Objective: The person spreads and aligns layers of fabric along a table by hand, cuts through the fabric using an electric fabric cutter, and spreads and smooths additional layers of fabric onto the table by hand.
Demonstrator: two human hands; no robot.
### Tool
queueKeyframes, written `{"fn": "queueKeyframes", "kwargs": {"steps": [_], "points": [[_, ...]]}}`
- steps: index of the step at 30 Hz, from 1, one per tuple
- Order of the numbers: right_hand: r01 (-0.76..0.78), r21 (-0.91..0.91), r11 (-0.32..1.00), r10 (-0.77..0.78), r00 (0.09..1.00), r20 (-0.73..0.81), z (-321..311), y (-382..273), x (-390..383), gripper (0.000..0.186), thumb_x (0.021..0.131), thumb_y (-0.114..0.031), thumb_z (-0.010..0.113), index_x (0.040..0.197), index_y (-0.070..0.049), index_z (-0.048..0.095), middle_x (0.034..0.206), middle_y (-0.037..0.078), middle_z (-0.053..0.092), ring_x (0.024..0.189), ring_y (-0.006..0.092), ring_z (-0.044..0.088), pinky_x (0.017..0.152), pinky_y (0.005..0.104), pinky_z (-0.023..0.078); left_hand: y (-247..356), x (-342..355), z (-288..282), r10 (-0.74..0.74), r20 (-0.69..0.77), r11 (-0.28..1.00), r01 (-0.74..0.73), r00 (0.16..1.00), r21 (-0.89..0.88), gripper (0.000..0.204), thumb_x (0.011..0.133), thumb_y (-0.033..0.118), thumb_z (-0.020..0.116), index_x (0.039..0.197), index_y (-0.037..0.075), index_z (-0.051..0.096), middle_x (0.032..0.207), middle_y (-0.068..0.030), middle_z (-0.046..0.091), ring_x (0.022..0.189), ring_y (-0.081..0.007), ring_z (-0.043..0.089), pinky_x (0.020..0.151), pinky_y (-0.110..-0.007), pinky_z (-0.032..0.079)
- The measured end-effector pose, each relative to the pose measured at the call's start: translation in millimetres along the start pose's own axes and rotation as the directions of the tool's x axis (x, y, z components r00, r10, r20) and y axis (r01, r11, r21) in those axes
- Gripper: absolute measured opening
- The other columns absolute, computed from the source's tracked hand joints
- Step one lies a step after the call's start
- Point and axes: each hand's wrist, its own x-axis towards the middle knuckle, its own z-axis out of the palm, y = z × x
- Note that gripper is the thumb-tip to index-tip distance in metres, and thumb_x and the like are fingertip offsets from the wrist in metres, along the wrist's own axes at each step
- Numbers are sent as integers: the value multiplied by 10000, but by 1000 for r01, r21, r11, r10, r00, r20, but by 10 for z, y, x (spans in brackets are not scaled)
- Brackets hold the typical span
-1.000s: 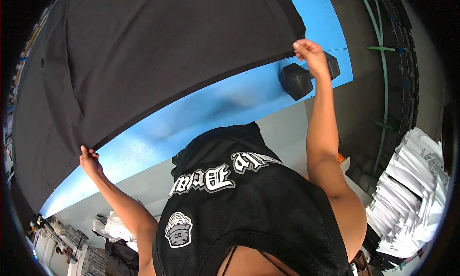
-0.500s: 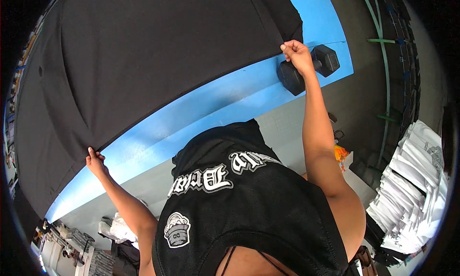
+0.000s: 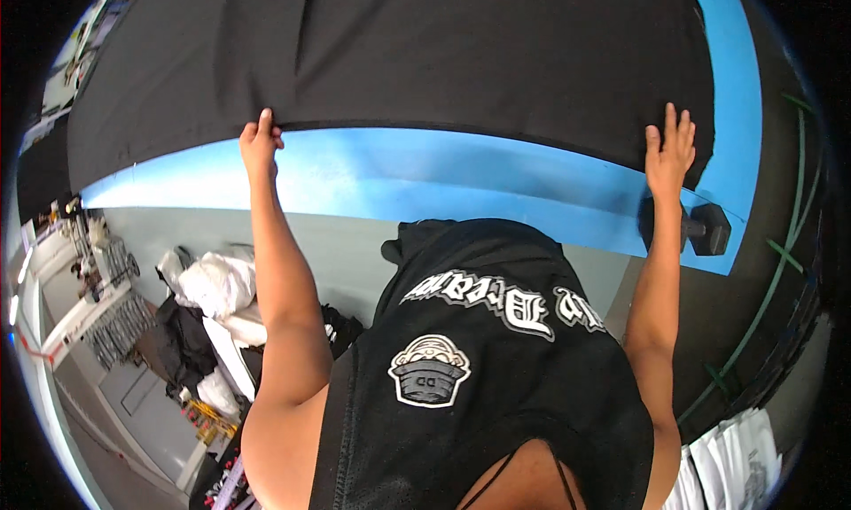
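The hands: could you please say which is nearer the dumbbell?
The right hand: its forearm overlaps the dumbbell in view, while the left hand is well away.

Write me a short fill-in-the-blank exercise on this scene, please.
The cloth is coloured ____.
The tabletop beneath it is coloured ____.
The dumbbell is partly hidden by the person's ____ forearm.
The hand farther from the dumbbell is the ____ one.

Missing words: black; blue; right; left.

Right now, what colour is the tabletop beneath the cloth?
Blue; the tabletop shows best in the head view, beside the black cloth.
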Motion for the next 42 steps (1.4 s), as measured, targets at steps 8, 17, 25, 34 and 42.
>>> {"fn": "queueKeyframes", "kwargs": {"steps": [8, 17, 25, 34, 42], "points": [[-5, -19, 1000, 6, 997, 73, 291, 188, -60, 598, 917, -578, 351, 1433, -280, 301, 1503, 122, 218, 1395, 335, 154, 1062, 612, 104, -26, -171, -37, 24, -21, 998, -26, 999, -56, 334, 872, 272, 651, 674, 49, 500, 557, -24, 502, 456, -81, 433, 405, -225, 344], [-10, -45, 999, 14, 996, 84, 233, 165, -91, 595, 919, -576, 349, 1431, -275, 306, 1505, 118, 214, 1398, 328, 147, 1073, 597, 94, -352, -126, 43, 225, -68, 926, -192, 972, 324, 480, 868, 340, 646, 593, 23, 413, 503, -34, 453, 489, -97, 384, 472, -271, 359], [-72, -38, 997, 74, 996, 52, 42, -213, 27, 584, 905, -517, 449, 1405, -229, 358, 1486, 150, 246, 1384, 349, 179, 1034, 636, 122, -357, -154, 93, 406, -21, 781, -335, 914, 528, 476, 865, 310, 651, 612, -30, 434, 505, -146, 465, 489, -162, 345, 468, -326, 373], [18, -49, 999, -10, 989, 145, 292, -1199, -51, 659, 856, -626, 425, 1406, -269, 362, 1503, 83, 232, 1397, 349, 136, 1027, 685, 36, -257, -146, 31, 334, 110, 594, -300, 936, 746, 447, 902, 356, 557, 699, -43, 561, 651, -250, 583, 629, -413, 580, 579, -430, 454], [19, -67, 998, -10, 990, 141, 324, -1214, -77, 655, 855, -620, 434, 1409, -280, 355, 1493, 90, 255, 1386, 367, 154, 1027, 683, 51, 1063, -436, 783, 846, 293, 275, -835, 446, 477, 259, 858, 207, 601, 1073, 63, 619, 1108, -142, 611, 1055, -324, 552, 888, -403, 420]]}}
